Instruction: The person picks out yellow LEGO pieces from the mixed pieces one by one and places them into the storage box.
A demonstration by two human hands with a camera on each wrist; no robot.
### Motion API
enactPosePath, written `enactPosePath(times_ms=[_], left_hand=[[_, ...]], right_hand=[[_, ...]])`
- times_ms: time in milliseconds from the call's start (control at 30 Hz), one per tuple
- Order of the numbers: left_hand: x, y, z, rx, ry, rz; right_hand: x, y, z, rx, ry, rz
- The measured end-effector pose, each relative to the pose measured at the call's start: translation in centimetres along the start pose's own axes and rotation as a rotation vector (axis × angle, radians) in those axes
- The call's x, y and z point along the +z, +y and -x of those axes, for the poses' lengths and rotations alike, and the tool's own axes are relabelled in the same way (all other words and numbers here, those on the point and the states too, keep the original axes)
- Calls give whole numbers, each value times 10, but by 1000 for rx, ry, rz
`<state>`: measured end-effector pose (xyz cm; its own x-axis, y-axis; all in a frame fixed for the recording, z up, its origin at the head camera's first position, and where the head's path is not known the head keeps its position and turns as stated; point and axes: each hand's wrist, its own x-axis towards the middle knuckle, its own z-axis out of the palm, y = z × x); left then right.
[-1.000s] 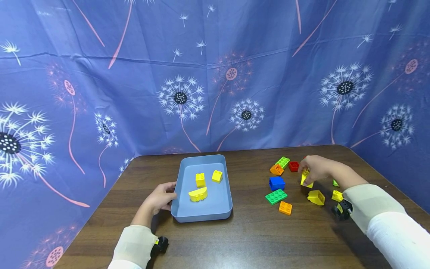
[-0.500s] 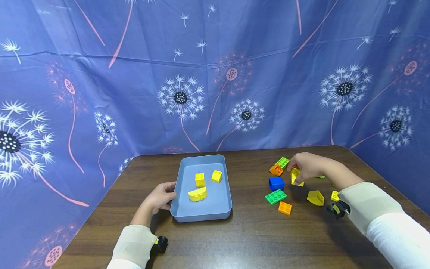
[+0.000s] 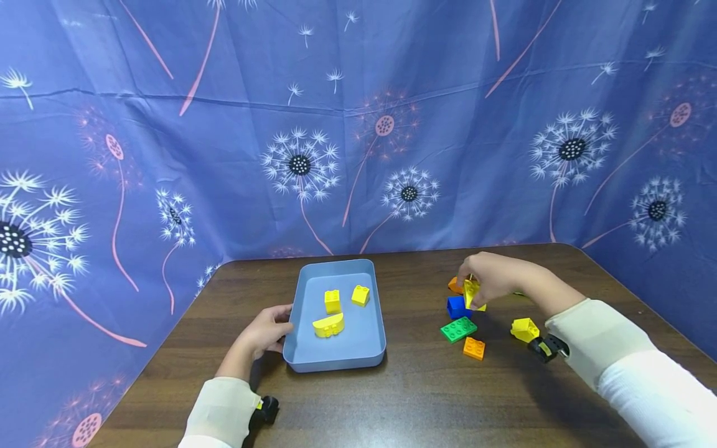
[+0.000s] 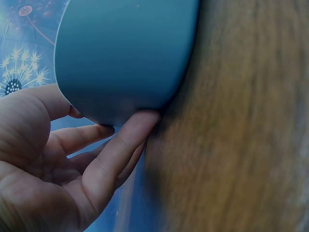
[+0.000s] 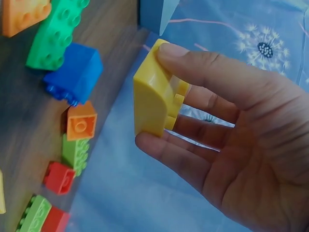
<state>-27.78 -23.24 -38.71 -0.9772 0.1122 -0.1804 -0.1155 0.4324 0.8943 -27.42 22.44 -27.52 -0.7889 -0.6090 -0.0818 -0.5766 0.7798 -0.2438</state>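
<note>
My right hand (image 3: 493, 277) pinches a yellow toy brick (image 5: 153, 94) between thumb and fingertips. In the right wrist view this brick shows a curved smooth side, with studs facing the palm. It is held up near the blue brick (image 3: 456, 307) and an orange brick (image 3: 455, 285), partly covering them in the head view. At the left, my left hand (image 3: 265, 333) holds the left wall of a blue-grey tray (image 3: 358, 361), its fingers against the outside in the left wrist view. Inside the tray lie two small yellow bricks (image 3: 332, 302) and a half-round yellow brick (image 3: 328, 325).
A green brick (image 3: 458, 329) and an orange brick (image 3: 473, 348) lie nearer the front. Yellow brick pieces (image 3: 524, 330) lie beside the right wrist. The right wrist view shows red bricks (image 5: 59, 178) and light green bricks (image 5: 75, 154). A patterned blue cloth (image 3: 358, 124) hangs behind the table.
My right hand has moved left with the yellow brick, from beside the red brick to over the blue and orange ones. The left hand and tray have stayed in place.
</note>
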Motion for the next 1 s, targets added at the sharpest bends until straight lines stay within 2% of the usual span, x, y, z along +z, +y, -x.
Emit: enactPosePath(times_ms=[267, 500, 733, 1000], left_hand=[[0, 0, 1, 20, -17, 4], [0, -1, 0, 16, -7, 1], [1, -3, 0, 5, 5, 12], [0, -2, -1, 2, 6, 10]], right_hand=[[-4, -16, -17, -30, -6, 15], [-6, -38, -41, -34, -21, 8], [-8, -57, -63, -95, -46, -7], [-9, -68, -85, -73, -74, -4]])
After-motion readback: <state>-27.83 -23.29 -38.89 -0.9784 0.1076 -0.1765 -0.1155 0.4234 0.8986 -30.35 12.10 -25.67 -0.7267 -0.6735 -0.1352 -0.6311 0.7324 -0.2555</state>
